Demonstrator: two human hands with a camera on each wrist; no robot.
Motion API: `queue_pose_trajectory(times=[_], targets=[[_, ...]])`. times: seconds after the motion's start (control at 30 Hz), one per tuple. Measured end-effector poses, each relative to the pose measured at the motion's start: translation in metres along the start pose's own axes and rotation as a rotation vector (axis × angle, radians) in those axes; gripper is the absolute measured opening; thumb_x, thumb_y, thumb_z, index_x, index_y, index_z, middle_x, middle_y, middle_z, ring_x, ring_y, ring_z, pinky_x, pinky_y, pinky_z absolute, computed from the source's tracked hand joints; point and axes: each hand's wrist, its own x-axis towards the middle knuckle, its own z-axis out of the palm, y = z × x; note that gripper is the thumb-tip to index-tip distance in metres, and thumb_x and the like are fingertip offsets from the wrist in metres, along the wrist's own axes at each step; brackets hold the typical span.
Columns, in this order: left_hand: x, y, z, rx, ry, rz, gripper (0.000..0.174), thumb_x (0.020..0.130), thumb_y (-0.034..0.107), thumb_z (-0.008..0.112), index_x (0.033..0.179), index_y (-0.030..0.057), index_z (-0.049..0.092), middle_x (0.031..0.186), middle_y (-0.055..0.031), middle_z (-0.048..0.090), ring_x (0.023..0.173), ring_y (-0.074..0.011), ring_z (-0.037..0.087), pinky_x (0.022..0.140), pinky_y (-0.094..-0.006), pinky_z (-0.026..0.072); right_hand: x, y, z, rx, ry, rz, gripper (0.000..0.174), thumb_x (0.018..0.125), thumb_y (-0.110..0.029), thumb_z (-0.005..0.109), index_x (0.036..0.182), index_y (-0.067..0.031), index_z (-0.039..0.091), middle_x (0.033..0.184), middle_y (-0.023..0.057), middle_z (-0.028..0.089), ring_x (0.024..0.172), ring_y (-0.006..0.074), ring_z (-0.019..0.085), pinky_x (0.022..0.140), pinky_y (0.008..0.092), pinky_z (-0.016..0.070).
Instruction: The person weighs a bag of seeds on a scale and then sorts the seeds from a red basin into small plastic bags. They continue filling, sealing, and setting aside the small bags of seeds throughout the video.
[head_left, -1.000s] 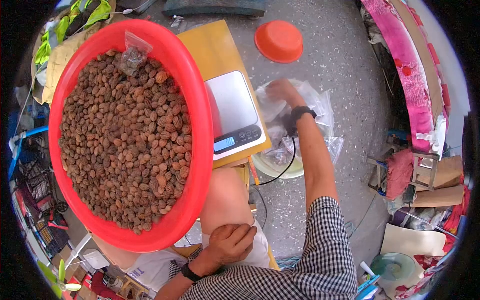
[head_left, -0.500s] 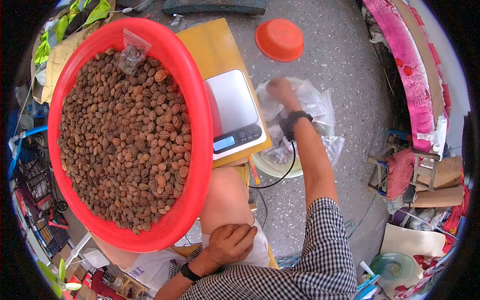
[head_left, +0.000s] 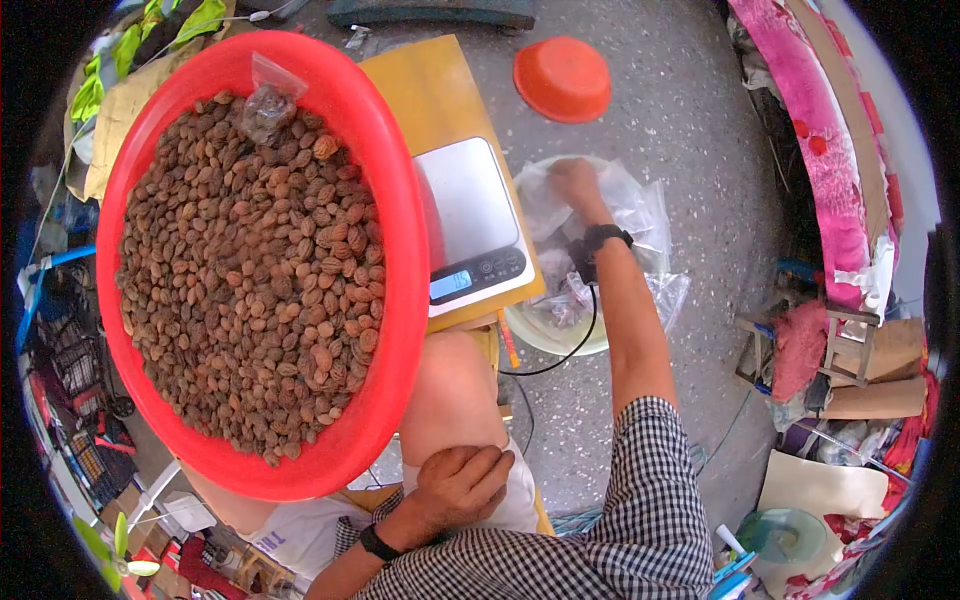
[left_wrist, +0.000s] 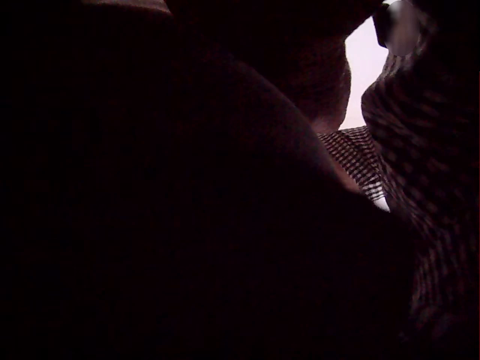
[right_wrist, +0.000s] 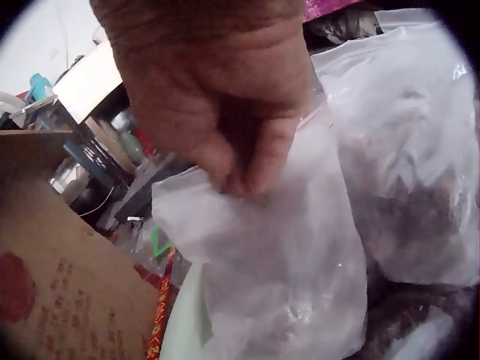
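My right hand [head_left: 580, 187] reaches over a pale green basin [head_left: 590, 343] on the floor, among clear plastic bags [head_left: 650, 215]. In the right wrist view its thumb and finger pinch the top edge of a clear zip bag [right_wrist: 277, 262], which hangs down in front of another clear bag [right_wrist: 412, 165]. My left hand [head_left: 465, 487] rests on the thigh with its fingers loosely bent. The left wrist view is mostly dark, with a checked sleeve [left_wrist: 356, 157] showing.
A big red tub [head_left: 405, 400] full of brown ridged pits [head_left: 250, 280] stands at left, with a small filled bag [head_left: 268, 112] on top. Beside it a scale [head_left: 465, 200] lies on a yellow board [head_left: 420, 85]. An orange basin [head_left: 563, 80] sits beyond, on the floor.
My right hand has shifted slightly to the right over the basin of bags. The left hand stays on the thigh.
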Motion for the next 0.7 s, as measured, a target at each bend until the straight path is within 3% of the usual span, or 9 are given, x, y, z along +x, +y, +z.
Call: queue_pose_trajectory(times=[0.1, 0.17, 0.3, 0.4, 0.5, 0.6, 0.63, 0.7], targets=[[0.000, 0.001, -0.001, 0.000, -0.007, -0.007, 0.049, 0.061, 0.016, 0.072, 0.108, 0.0071, 0.064, 0.098, -0.0053, 0.063, 0.079, -0.0198, 0.059, 0.072, -0.0341, 0.0453, -0.009, 0.009, -0.007, 0.098, 0.038, -0.059, 0.026, 0.066, -0.009, 0.059, 0.089, -0.0071, 0.072, 0.086, 0.0198, 0.067, 0.084, 0.0359, 0.065, 0.078, 0.0412, 0.0508], [0.000, 0.001, 0.000, -0.006, -0.002, -0.006, 0.049, 0.062, 0.016, 0.071, 0.109, 0.0070, 0.063, 0.098, -0.0055, 0.063, 0.079, -0.0201, 0.059, 0.072, -0.0343, 0.0455, -0.009, 0.020, -0.008, 0.036, 0.049, -0.071, 0.027, 0.066, -0.008, 0.058, 0.089, -0.0079, 0.072, 0.086, 0.0196, 0.066, 0.084, 0.0366, 0.064, 0.077, 0.0421, 0.0506], [0.010, 0.004, -0.008, 0.008, 0.039, 0.004, 0.036, 0.063, 0.013, 0.069, 0.097, 0.0052, 0.066, 0.093, -0.0032, 0.061, 0.076, -0.0171, 0.058, 0.067, -0.0299, 0.0501, -0.008, 0.028, -0.008, -0.221, 0.087, -0.068, 0.026, 0.069, -0.008, 0.055, 0.089, -0.0088, 0.072, 0.088, 0.0196, 0.066, 0.085, 0.0369, 0.064, 0.076, 0.0433, 0.0502], [0.011, 0.003, -0.010, 0.000, 0.042, 0.000, 0.035, 0.063, 0.012, 0.069, 0.097, 0.0048, 0.066, 0.093, -0.0036, 0.061, 0.075, -0.0174, 0.058, 0.068, -0.0298, 0.0502, -0.003, 0.030, -0.002, -0.245, 0.136, -0.069, 0.022, 0.070, -0.012, 0.059, 0.086, -0.0033, 0.070, 0.084, 0.0220, 0.065, 0.082, 0.0383, 0.062, 0.076, 0.0445, 0.0489], [0.012, 0.003, -0.010, -0.002, 0.045, 0.002, 0.034, 0.063, 0.012, 0.068, 0.096, 0.0045, 0.066, 0.093, -0.0035, 0.062, 0.075, -0.0176, 0.058, 0.068, -0.0297, 0.0501, -0.006, 0.028, 0.000, -0.151, 0.234, -0.046, 0.025, 0.073, -0.012, 0.057, 0.093, -0.0034, 0.068, 0.086, 0.0216, 0.064, 0.081, 0.0397, 0.061, 0.075, 0.0458, 0.0486], [0.011, 0.003, -0.008, 0.013, 0.069, 0.004, 0.034, 0.063, 0.011, 0.068, 0.096, 0.0046, 0.065, 0.092, -0.0033, 0.061, 0.075, -0.0177, 0.058, 0.068, -0.0299, 0.0500, -0.022, 0.022, 0.006, -0.109, 0.620, -0.191, 0.028, 0.077, -0.011, 0.055, 0.102, -0.0037, 0.064, 0.096, 0.0205, 0.064, 0.088, 0.0394, 0.060, 0.078, 0.0459, 0.0476], [0.009, 0.003, -0.006, 0.007, 0.088, 0.002, 0.033, 0.063, 0.011, 0.068, 0.095, 0.0048, 0.065, 0.092, -0.0032, 0.061, 0.075, -0.0178, 0.058, 0.068, -0.0300, 0.0500, -0.041, 0.002, -0.001, -0.098, 0.559, -0.106, 0.026, 0.077, -0.001, 0.054, 0.102, -0.0020, 0.059, 0.100, 0.0211, 0.056, 0.093, 0.0394, 0.056, 0.079, 0.0474, 0.0457], [0.008, 0.001, -0.001, 0.010, 0.112, -0.002, 0.033, 0.063, 0.011, 0.068, 0.095, 0.0053, 0.065, 0.091, -0.0031, 0.061, 0.075, -0.0182, 0.058, 0.067, -0.0303, 0.0499, -0.069, -0.020, 0.006, -0.059, 0.551, -0.020, 0.019, 0.076, -0.002, 0.055, 0.095, -0.0027, 0.059, 0.095, 0.0181, 0.057, 0.090, 0.0370, 0.057, 0.078, 0.0473, 0.0456]])
